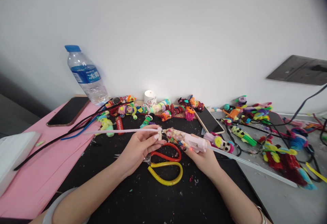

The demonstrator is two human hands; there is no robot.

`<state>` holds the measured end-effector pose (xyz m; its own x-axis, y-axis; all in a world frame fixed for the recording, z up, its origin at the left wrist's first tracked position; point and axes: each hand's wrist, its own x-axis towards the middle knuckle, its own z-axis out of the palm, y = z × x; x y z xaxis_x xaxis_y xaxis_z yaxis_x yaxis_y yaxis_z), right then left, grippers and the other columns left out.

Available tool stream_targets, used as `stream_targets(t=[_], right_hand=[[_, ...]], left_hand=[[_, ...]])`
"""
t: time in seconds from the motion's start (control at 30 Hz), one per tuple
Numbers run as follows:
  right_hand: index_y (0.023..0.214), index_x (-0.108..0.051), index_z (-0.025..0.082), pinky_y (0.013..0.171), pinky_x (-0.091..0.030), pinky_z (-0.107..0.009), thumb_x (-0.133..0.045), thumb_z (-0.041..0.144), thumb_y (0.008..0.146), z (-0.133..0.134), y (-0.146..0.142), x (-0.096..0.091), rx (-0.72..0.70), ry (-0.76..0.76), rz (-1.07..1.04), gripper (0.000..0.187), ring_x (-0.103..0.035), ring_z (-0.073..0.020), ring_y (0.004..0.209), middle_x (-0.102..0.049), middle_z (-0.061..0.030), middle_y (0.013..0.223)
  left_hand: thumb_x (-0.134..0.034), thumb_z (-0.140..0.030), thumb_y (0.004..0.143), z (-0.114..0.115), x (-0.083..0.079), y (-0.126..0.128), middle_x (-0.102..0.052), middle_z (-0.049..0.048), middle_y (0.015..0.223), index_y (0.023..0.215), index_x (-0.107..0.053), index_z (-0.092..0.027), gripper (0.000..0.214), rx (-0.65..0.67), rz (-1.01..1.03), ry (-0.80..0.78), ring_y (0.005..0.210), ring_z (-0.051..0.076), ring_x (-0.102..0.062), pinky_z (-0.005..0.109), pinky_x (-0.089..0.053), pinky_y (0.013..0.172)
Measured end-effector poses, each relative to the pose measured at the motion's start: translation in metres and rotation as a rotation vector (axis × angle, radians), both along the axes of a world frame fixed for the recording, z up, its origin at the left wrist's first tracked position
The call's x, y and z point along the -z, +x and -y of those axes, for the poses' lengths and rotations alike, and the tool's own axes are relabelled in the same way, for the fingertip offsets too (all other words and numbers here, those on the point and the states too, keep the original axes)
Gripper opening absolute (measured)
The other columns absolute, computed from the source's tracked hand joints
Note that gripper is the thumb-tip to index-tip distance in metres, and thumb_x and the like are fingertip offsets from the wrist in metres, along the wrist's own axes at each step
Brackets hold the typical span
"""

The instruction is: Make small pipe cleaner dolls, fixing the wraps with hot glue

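Observation:
My left hand (139,145) pinches a pale, fuzzy pipe cleaner (125,130) whose long end sticks out to the left; its other end is bent into a small shape at my fingertips. My right hand (205,162) is wrapped round a pinkish-white hot glue gun (195,143), smeared with glue and coloured bits around the front. From its back a long translucent glue stick (255,166) slants down to the right. The gun's nozzle points at the pipe cleaner and is very near it; whether they touch I cannot tell. Scissors (170,183) with red and yellow handles lie just below my hands.
Several colourful pipe-cleaner figures (159,106) line the back edge; more (281,156) lie at right among black cables. A water bottle (87,76) leans against the wall. Phones (68,111) lie left and right on the table. A white paper cup (150,98) stands behind the black mat (204,200).

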<state>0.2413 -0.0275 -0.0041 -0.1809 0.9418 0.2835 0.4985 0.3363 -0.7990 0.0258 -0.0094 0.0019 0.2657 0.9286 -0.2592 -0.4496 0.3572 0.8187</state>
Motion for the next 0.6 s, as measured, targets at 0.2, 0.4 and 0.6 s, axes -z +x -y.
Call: stream_targets(t=[0.2, 0.4, 0.6], right_hand=[[0.074, -0.060, 0.017, 0.056, -0.048, -0.026, -0.057, 0.029, 0.079, 0.0002, -0.0005, -0.0004, 0.000, 0.000, 0.008, 0.013, -0.060, -0.0188, 0.065, -0.065, -0.0045, 0.072], [0.075, -0.060, 0.017, 0.054, -0.047, -0.026, -0.057, 0.028, 0.079, 0.0005, -0.0002, -0.0002, 0.000, 0.010, 0.017, 0.012, -0.059, -0.0172, 0.060, -0.065, -0.0034, 0.070], [0.087, -0.064, 0.017, 0.060, -0.049, -0.029, -0.053, 0.025, 0.081, -0.0015, 0.0017, -0.0030, 0.029, 0.029, 0.053, 0.015, -0.063, -0.0214, 0.074, -0.068, -0.0067, 0.084]], left_hand=[[-0.066, -0.013, 0.076, 0.0010, 0.0005, -0.0006, -0.066, 0.0000, 0.087, 0.100, -0.063, -0.021, 0.025, 0.012, 0.020, -0.002, 0.073, 0.010, -0.068, 0.017, -0.056, 0.069], [-0.066, -0.012, 0.077, -0.0006, 0.0003, -0.0010, -0.065, -0.0004, 0.086, 0.102, -0.063, -0.021, 0.027, 0.008, 0.027, -0.014, 0.076, 0.011, -0.069, 0.017, -0.056, 0.070], [-0.067, -0.014, 0.076, -0.0006, 0.0007, -0.0016, -0.067, -0.0011, 0.086, 0.102, -0.063, -0.022, 0.028, -0.007, 0.030, -0.001, 0.076, 0.011, -0.069, 0.017, -0.056, 0.070]])
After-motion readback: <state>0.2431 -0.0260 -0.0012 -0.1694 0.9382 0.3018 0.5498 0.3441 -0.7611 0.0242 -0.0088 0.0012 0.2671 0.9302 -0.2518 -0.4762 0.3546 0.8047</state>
